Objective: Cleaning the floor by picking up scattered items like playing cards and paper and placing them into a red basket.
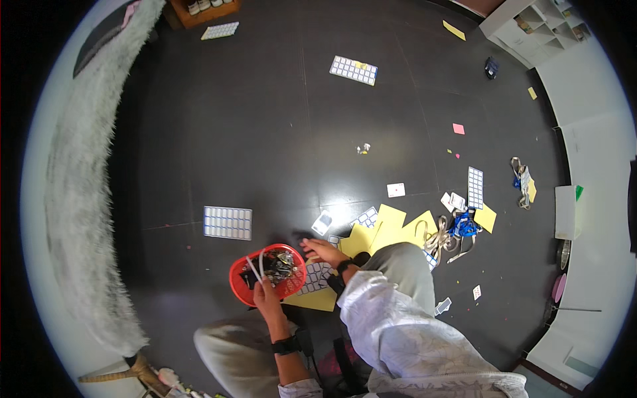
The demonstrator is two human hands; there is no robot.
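Observation:
A red plastic basket [235, 284] sits on the dark floor in front of me. Small mixed items [278, 266], some shiny and some black, fill part of it. My left hand [268, 301] grips a thin white strip [255, 268] over the basket's near side; whether this is the basket's handle I cannot tell. Just off the right rim is my right hand [322, 251], its fingers apart with nothing in them. Below that hand lie a sheet of blue-bordered labels [314, 278] and a yellow sheet [318, 301].
Yellow sheets [390, 224] spread before my right knee, beside beige lanyards [438, 234] and a blue bundle [464, 226]. A label sheet [228, 223] lies left; playing cards [396, 190] are scattered about. White furry upholstery [84, 199] borders the left, a white wall [597, 164] the right.

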